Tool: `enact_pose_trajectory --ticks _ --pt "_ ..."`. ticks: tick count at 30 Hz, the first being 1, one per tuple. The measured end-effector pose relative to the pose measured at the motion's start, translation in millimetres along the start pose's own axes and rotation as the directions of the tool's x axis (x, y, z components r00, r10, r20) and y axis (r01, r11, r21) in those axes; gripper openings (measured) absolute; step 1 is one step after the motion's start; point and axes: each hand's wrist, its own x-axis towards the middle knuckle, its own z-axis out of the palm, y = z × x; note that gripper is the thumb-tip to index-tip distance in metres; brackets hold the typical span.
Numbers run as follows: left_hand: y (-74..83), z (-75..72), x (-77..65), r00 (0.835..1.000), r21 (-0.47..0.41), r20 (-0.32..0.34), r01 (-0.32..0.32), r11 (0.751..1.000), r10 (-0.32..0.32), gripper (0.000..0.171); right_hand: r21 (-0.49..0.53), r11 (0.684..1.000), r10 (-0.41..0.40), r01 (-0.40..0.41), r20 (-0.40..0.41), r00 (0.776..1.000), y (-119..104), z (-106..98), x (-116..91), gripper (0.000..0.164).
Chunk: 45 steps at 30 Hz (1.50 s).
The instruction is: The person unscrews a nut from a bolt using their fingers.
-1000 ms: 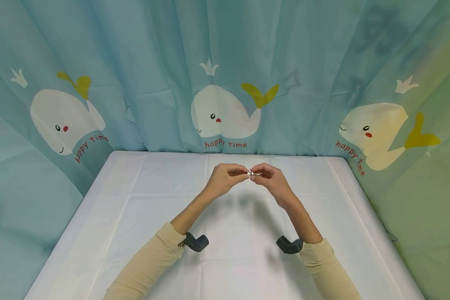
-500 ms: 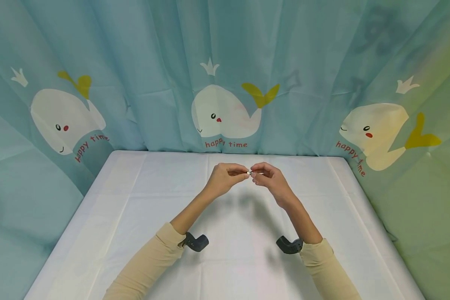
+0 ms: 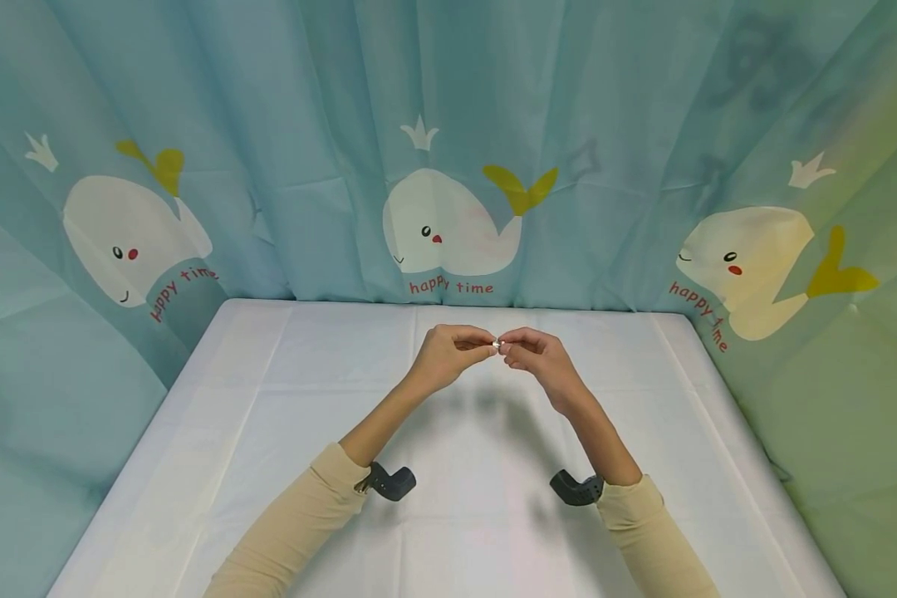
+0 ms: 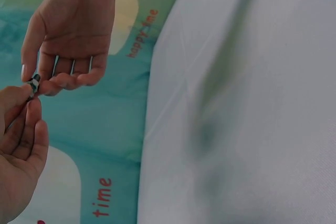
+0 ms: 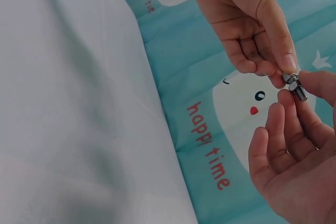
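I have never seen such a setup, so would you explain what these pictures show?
No machine: a person works with two bare hands. The head picture comes from a camera on the head, looking forward and down; the other two come from the wrists, where dark curved pieces are probably the cameras. The left hand and right hand are close together above a white table, where shadows fall. Both hold a small metal bolt: the left pinches one end, the right grips near the bare thread. Behind hangs a whale-print curtain.
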Motion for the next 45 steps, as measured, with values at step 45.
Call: enact_pose_trajectory --ticks 45 --pt "-2.8 1.2 -1.0 1.0 -0.004 -0.005 -0.017 1.0 0.017 0.014 -0.013 1.0 -0.019 0.019 0.008 1.0 2.4 -0.6 -1.5 0.025"
